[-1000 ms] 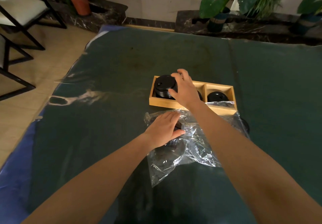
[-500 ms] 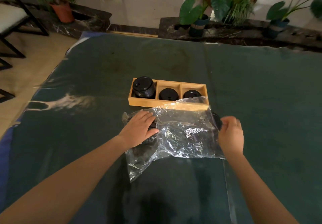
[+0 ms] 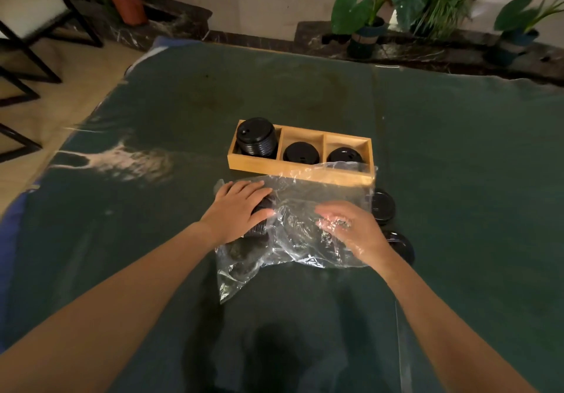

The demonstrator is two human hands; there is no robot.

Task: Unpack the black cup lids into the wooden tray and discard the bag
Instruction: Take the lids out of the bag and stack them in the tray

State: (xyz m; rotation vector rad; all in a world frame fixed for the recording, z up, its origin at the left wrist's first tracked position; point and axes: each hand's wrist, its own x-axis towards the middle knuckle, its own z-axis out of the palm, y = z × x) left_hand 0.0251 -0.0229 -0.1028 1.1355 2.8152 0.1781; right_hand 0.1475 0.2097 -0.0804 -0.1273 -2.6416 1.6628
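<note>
A clear plastic bag (image 3: 300,244) lies crumpled on the green table, in front of the wooden tray (image 3: 300,172). My left hand (image 3: 241,209) presses down on the bag's left end, fingers curled over black lids (image 3: 259,230) still inside it. My right hand (image 3: 351,230) is at the bag's right end with plastic film over its spread fingers, holding nothing that I can see. The tray has three compartments: a tall stack of lids (image 3: 256,137) in the left one, a lid (image 3: 301,152) in the middle and a lid (image 3: 345,156) in the right.
Two loose black lids (image 3: 384,206) (image 3: 401,244) lie on the table just right of the bag. The bag's far edge rests against the tray's front wall. A chair (image 3: 27,17) stands far left, and potted plants (image 3: 363,20) line the ledge beyond the table.
My right hand left the stack in the tray's left compartment, swung to the bag's right edge, then pushed left into the plastic. My left hand stayed on the bag.
</note>
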